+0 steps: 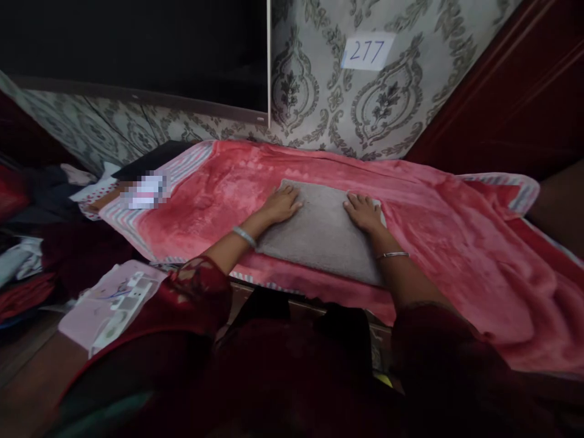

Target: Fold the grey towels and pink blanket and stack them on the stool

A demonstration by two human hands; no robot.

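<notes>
A folded grey cloth [319, 234] lies flat on a pink-red blanket [219, 182] spread over a table. My left hand [281, 204] rests palm down on the cloth's far left corner, fingers stretched out. My right hand [364, 212] lies flat on its far right part, fingers spread. Both wrists wear thin bangles. Neither hand holds anything.
A patterned wall with a paper tag reading 277 [367, 51] stands behind the table. A dark flat object [150, 159] lies at the blanket's far left. A pink box with a white device [109, 301] sits at lower left, and piled clothes [27, 255] lie further left.
</notes>
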